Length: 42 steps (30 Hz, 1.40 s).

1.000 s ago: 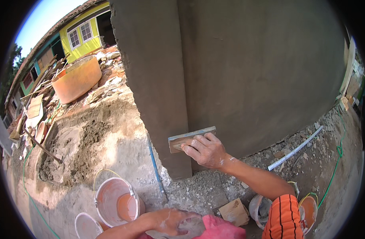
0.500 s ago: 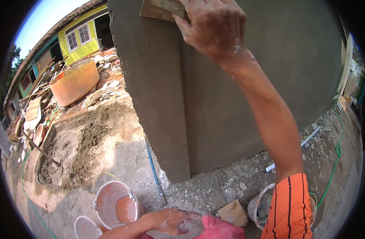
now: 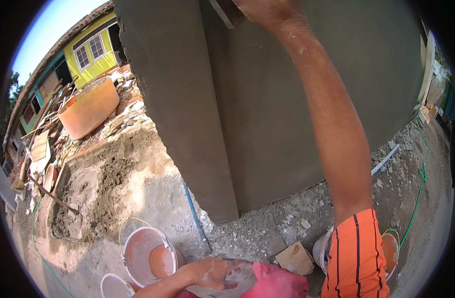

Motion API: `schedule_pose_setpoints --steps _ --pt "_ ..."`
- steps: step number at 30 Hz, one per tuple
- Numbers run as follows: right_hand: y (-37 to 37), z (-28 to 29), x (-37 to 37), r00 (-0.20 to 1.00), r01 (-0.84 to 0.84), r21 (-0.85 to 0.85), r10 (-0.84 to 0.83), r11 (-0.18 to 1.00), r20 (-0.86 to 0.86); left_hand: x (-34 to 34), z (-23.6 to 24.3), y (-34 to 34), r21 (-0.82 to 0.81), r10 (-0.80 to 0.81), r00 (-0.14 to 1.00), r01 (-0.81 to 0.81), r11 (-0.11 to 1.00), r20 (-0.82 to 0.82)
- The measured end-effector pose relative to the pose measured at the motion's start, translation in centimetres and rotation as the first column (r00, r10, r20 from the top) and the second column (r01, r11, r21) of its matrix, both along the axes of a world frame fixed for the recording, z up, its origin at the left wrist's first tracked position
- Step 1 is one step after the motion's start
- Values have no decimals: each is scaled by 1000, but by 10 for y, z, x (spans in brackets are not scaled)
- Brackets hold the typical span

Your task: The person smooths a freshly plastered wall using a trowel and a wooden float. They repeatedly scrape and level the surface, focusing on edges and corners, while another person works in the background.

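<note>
My right hand (image 3: 274, 14) is raised to the top edge, gripping a flat plastering float (image 3: 227, 11) against the grey plastered wall (image 3: 287, 114). Only part of the float shows, and the upper edge cuts off the fingers. A raised vertical band of plaster (image 3: 180, 99) runs along the wall's left side. Low in front of me, my left hand (image 3: 215, 273) has its fingers stretched and apart, with nothing visible in them. Beside it is pink cloth (image 3: 279, 283).
Two buckets (image 3: 130, 248) (image 3: 111, 288) stand lower left, another bucket (image 3: 321, 248) partly behind my right sleeve. A blue pipe (image 3: 194, 211), a white pipe (image 3: 385, 160) and a cardboard piece (image 3: 294, 258) lie near the wall. Wet mortar (image 3: 88, 198) and an orange tub (image 3: 88, 111) are farther left.
My right hand and the float have moved up and to the right, with the float now turned more edge-on. The view has shifted slightly. My left hand stays low with its fingers apart.
</note>
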State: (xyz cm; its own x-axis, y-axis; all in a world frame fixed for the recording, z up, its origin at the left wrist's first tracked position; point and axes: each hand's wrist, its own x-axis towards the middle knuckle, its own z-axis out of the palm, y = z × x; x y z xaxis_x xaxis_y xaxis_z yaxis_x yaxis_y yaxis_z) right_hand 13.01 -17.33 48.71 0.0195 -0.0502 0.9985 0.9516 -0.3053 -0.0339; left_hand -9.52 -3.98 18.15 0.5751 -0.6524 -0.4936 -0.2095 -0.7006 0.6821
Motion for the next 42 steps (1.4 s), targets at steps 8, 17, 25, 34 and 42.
schedule_pose_setpoints --steps 8,17,25,34,42 --pt "-2 -45 46 479 -806 111 751 581 -455 -1 -2 3 15 49 997 -49 999 -61" --pt "-16 -204 8 345 -661 270 604 700 -719 4 -9 -3 22 44 994 -42 999 -104" --pt "-42 -381 -20 441 -498 -26 227 867 -868 -3 -12 -1 85 80 991 -71 994 -112" --pt "0 -244 -4 947 255 -465 -122 848 298 6 -6 -9 54 26 997 -22 998 -74" --pt "56 -15 4 880 335 -252 -206 908 429 3 -16 -1 30 44 997 -42 999 -69"
